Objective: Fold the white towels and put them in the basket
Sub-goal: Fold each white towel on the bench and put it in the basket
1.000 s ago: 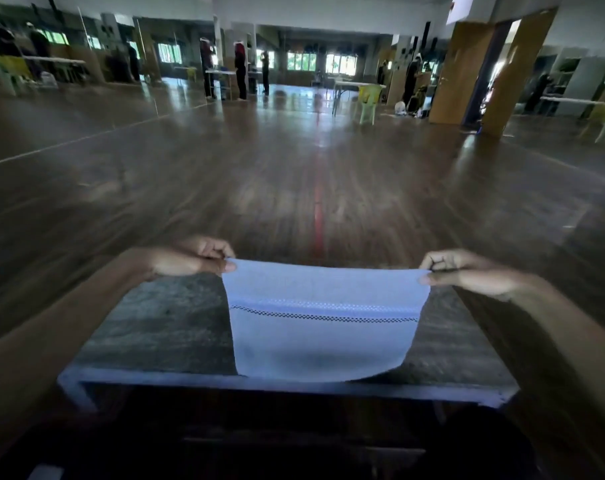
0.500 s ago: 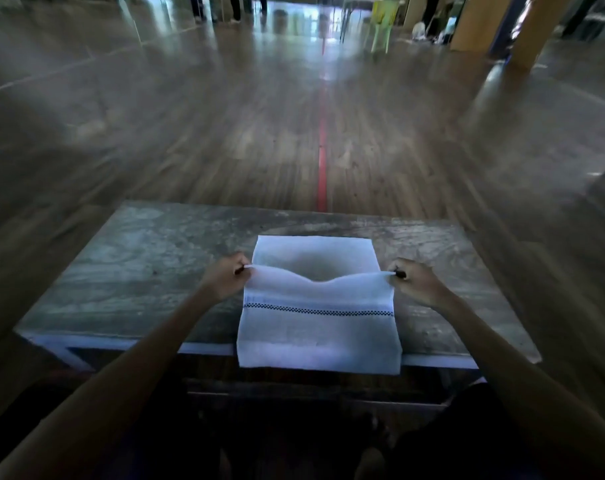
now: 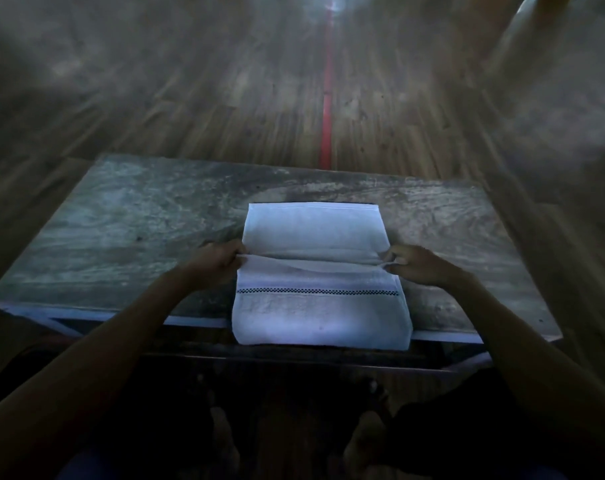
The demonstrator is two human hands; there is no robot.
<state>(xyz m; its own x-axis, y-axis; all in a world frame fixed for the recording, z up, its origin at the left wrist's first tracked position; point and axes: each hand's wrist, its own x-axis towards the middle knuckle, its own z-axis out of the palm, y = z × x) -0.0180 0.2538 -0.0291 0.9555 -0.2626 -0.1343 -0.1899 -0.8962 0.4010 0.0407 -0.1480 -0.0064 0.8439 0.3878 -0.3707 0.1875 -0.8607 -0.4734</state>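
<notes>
Two hands pinch one white towel (image 3: 315,226), each at a side edge of a raised fold; the left hand (image 3: 215,264) has its thumb and curled fingers closed on the cloth at the towel's left edge, and the right hand (image 3: 417,265) pinches the matching spot on the right edge; nothing else is held. Between the two grips the cloth runs as a low ridge that sags slightly in the middle, lifted a little off the layer beneath it. Beyond the grips, away from the person, a flat stretch of towel lies on the table (image 3: 121,220); its far edge is straight and stops short of the table's far edge. On the near side of the grips the towel comes toward the person, crossed just below the hands by a thin dark checked band (image 3: 316,291); its near end hangs over the table's front edge. Outward from the left-hand grip there is a wide stretch of worn grey-green tabletop; outward from the right-hand grip the bare stretch is narrower. Both bare forearms reach in from the lower corners; the space under the table is too dark to read. Past the far side of the grips lies a blurred wooden floor (image 3: 190,98) with a red line (image 3: 327,98) running straight away.
</notes>
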